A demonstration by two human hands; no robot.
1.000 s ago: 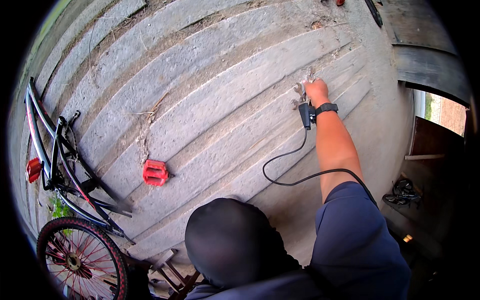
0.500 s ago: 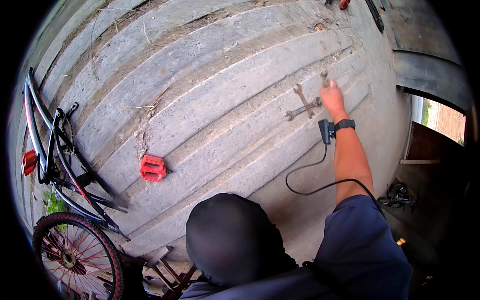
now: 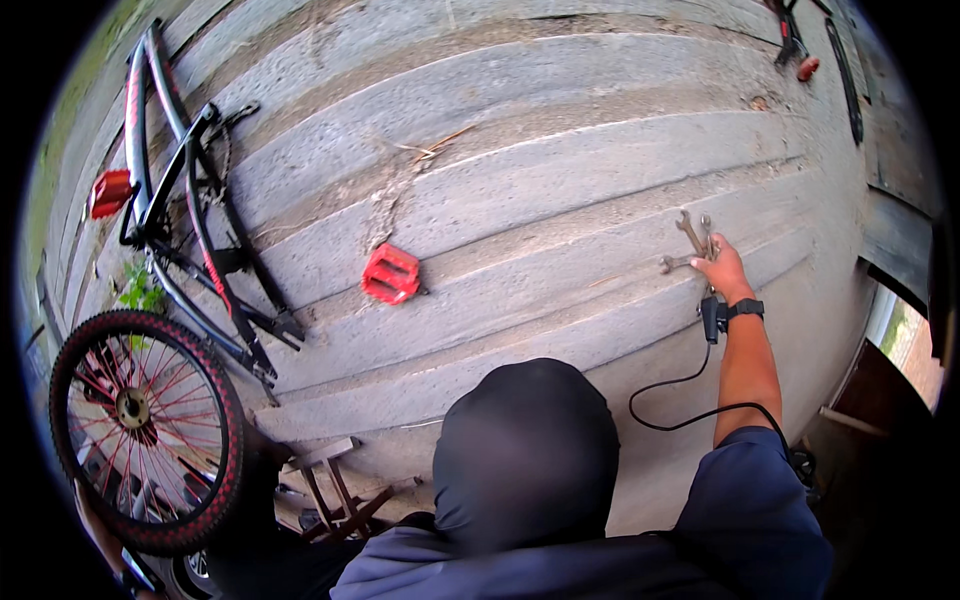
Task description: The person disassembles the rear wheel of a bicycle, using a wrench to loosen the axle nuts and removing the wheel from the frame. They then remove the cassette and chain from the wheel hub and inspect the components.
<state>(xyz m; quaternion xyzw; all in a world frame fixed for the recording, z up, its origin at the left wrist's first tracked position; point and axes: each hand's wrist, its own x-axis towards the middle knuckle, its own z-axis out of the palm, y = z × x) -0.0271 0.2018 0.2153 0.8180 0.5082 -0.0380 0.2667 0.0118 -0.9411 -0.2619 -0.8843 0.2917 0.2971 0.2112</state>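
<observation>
At the right, my right hand (image 3: pixel 726 268) is closed on an open-end wrench (image 3: pixel 707 228) just above the ground. Two more wrenches lie against its fingers: one wrench (image 3: pixel 687 226) points away from me, another wrench (image 3: pixel 672 265) points left. Their other ends are hidden by the hand. At the lower left, my left hand (image 3: pixel 84 500) grips the outer edge of a bicycle wheel (image 3: pixel 236 470) with a red-and-black tyre and red spokes. Most of its fingers are hidden behind the tyre.
A bicycle frame (image 3: pixel 136 115) with a red pedal (image 3: pixel 108 194) lies at the left. Another red pedal (image 3: pixel 392 275) rests on the grooved concrete. Brown metal legs (image 3: pixel 335 480) stand near the wheel. A black cable (image 3: pixel 660 425) loops by my right forearm. A wall borders the right.
The view has shifted. My right hand has come down onto the two crossed wrenches, with the third still in it. The wheel has risen in the picture, and my left hand now shows.
</observation>
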